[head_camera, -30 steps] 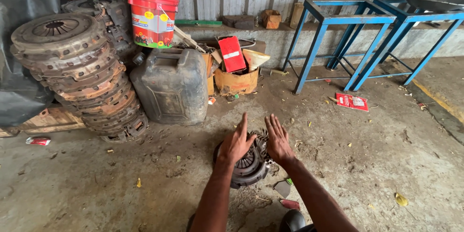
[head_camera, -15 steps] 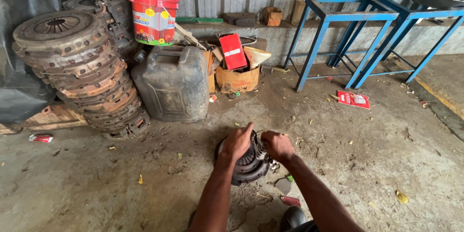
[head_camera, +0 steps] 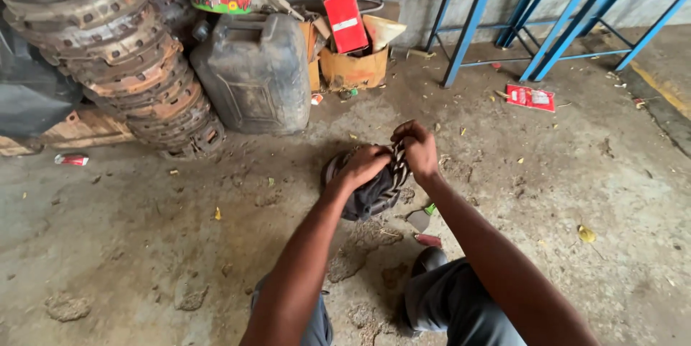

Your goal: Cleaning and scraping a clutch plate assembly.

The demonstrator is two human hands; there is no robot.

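Note:
A dark round metal clutch part [head_camera: 368, 191] stands tilted on its edge on the concrete floor in front of me. My left hand [head_camera: 363, 166] grips its upper left rim. My right hand [head_camera: 416, 147] is closed over its top right edge, fingers curled around the toothed metal. Both forearms reach out from the bottom of the view, above my knees in grey trousers.
A leaning stack of rusty clutch plates [head_camera: 108, 43] stands at the left, beside a grimy dark jerrycan [head_camera: 255, 72]. A cardboard box with a red carton [head_camera: 353, 54] sits behind. Blue metal stands [head_camera: 518, 15] occupy the back right. A red packet [head_camera: 530, 97] lies on the floor.
My hands went from resting flat with spread fingers on the part lying on the floor to gripping it and tipping it up on edge. The view has moved closer.

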